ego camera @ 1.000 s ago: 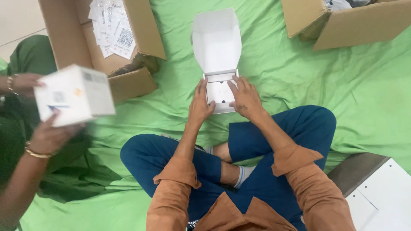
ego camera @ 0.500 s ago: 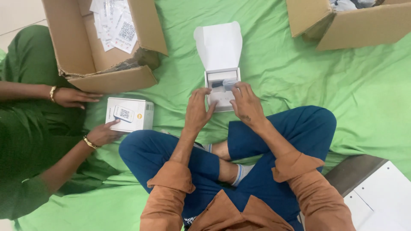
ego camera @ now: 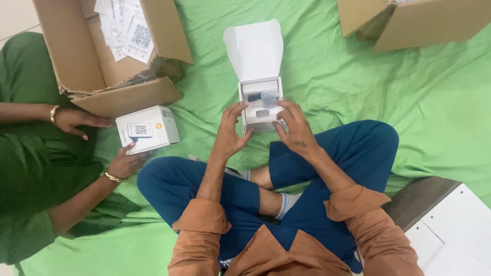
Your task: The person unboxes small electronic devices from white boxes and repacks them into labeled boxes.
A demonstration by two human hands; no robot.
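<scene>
You sit on a green sheet (ego camera: 409,102) (rumpled); beside the open white box (ego camera: 261,102), cardboard cartons (ego camera: 110,61) rest on it.

From my remote feed, the small grey parts inside the open white box (ego camera: 262,105) are reading too small to identify. My right hand (ego camera: 296,134) is covering the box's near corner. The frame's edge is cutting off the cardboard carton (ego camera: 419,20) and the co-worker's shoulders.
</scene>
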